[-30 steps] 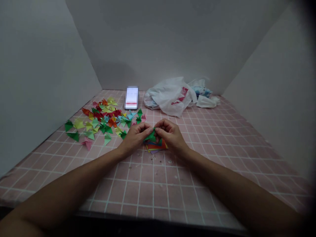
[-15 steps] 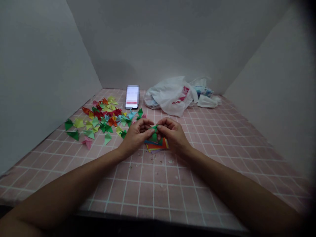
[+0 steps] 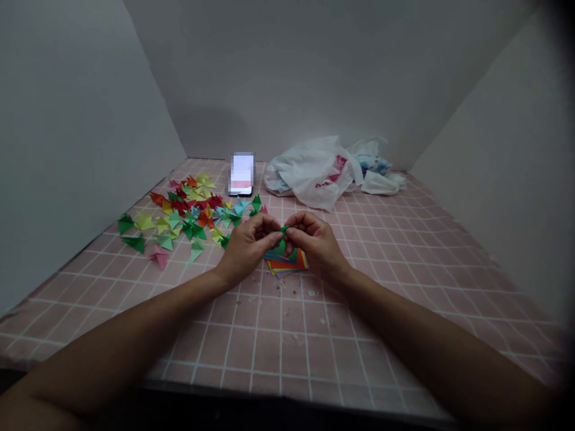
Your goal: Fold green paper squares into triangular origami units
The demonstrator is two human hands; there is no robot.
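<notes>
A small piece of folded green paper [image 3: 284,229] is pinched between my two hands, mostly covered by the fingertips. My left hand [image 3: 250,240] grips its left side with thumb and forefinger. On the right side, my right hand [image 3: 314,240] closes thumb and finger on the same paper. Just below the hands lies a stack of coloured paper sheets [image 3: 294,261], green, blue, orange and yellow, partly hidden by them. To the left spreads a pile of folded paper cranes [image 3: 193,206] in red, orange, yellow, green, blue and pink.
A phone [image 3: 241,175] with a lit, blurred screen stands behind the cranes. White plastic bags [image 3: 309,173] lie crumpled at the back. Small scraps [image 3: 311,293] are scattered on the pink checked tablecloth [image 3: 251,353]. Pale walls [image 3: 287,72] enclose the table's back and sides.
My fingers have closed further over the green paper, so less of it shows. Both hands stay in nearly the same place; the view has shifted very slightly.
</notes>
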